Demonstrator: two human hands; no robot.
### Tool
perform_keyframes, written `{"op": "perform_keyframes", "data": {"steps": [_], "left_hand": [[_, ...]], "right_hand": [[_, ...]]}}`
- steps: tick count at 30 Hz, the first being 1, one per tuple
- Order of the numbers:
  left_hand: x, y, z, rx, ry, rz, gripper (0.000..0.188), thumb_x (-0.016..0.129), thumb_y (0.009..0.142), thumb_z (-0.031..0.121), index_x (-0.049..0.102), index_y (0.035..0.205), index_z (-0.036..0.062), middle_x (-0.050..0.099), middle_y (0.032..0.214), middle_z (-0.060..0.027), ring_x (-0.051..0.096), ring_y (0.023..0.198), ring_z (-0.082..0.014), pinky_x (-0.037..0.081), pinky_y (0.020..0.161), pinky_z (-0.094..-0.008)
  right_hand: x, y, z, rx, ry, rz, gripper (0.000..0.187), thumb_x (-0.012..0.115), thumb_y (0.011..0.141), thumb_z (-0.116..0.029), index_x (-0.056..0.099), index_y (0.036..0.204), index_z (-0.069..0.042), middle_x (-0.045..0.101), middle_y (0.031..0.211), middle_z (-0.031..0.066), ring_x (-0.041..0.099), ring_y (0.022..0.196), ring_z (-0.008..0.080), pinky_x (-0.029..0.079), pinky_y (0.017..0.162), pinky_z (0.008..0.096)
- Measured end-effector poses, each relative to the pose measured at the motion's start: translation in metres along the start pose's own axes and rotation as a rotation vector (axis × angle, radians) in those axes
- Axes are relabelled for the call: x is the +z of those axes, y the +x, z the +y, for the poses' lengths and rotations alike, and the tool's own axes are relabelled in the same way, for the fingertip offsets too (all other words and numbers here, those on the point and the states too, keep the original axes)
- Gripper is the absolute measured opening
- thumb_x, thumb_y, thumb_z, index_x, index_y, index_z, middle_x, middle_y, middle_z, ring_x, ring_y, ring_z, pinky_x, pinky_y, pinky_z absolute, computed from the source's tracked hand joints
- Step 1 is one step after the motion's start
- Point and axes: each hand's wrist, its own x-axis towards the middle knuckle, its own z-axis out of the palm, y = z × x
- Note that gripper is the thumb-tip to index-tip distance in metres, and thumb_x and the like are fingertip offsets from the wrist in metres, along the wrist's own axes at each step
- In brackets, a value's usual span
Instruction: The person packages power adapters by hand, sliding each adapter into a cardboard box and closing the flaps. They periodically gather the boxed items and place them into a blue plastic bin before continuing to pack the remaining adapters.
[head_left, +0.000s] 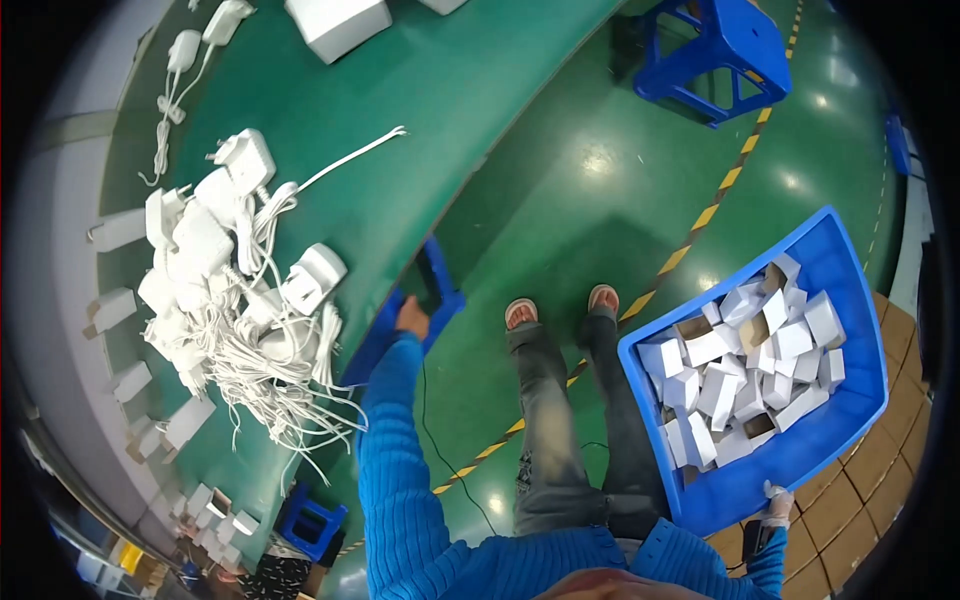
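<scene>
— Knitted blue sleeves come first, ribbed and soft. Our right hand (776,503) grips the near corner of a blue plastic bin (850,300), fingers clamped on its rim.

— And what does it hold?

— Small white cardboard boxes (745,375), some open and brown inside, heaped loosely. We carry it at our right, above the glossy green floor (590,170).

— Our left hand (411,317)?

— Arm stretched forward, fingers closed on a blue tray (437,290) at the green table's (470,90) edge, near tangled white chargers (235,290).
</scene>
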Motion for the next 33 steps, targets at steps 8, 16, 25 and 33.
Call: {"op": "perform_keyframes", "data": {"steps": [8, 16, 25, 33], "left_hand": [[-0.277, 0.105, 0.015, 0.031, 0.134, -0.136, 0.037, 0.035, 0.091, 0.023, 0.066, 0.109, 0.0137, 0.064, 0.111, -0.0074, 0.055, 0.107, -0.0261, 0.016, 0.097, -0.0517], [-0.49, 0.113, 0.045, -0.114, -0.578, 0.809, 0.057, 0.061, 0.078, 0.034, 0.048, 0.127, 0.0066, 0.046, 0.132, -0.0136, 0.039, 0.124, -0.0285, 0.018, 0.103, -0.0554], [-0.295, 0.053, -0.026, -0.727, -1.684, 0.982, 0.093, 0.075, 0.068, 0.041, 0.025, 0.14, 0.0105, 0.041, 0.13, -0.0239, 0.041, 0.12, -0.0377, 0.033, 0.099, -0.0477], [-0.294, 0.072, 0.007, -0.367, -1.725, 0.983, 0.09, 0.07, 0.078, 0.032, 0.015, 0.142, 0.0006, 0.034, 0.137, -0.0243, 0.037, 0.126, -0.0336, 0.032, 0.103, -0.039]], "right_hand": [[0.019, -0.003, 0.071, -0.013, -0.077, -0.059, 0.011, 0.059, 0.075, 0.002, 0.059, 0.086, 0.002, 0.062, 0.074, 0.0097, 0.058, 0.064, 0.0215, 0.053, 0.063, 0.0356], [0.032, -0.001, 0.109, 0.397, 0.568, 0.188, 0.01, 0.061, 0.079, -0.006, 0.06, 0.086, 0.002, 0.062, 0.075, 0.0099, 0.059, 0.065, 0.0209, 0.053, 0.063, 0.0357], [0.017, 0.001, 0.047, 0.346, 0.346, 0.131, 0.014, 0.068, 0.075, -0.007, 0.063, 0.084, 0.002, 0.062, 0.074, 0.0078, 0.058, 0.061, 0.0188, 0.05, 0.059, 0.0314], [0.012, -0.063, -0.023, 0.222, 0.389, 0.086, 0.02, 0.061, 0.074, -0.003, 0.062, 0.093, 0.002, 0.061, 0.076, 0.0077, 0.057, 0.063, 0.0172, 0.047, 0.054, 0.0287]]}}
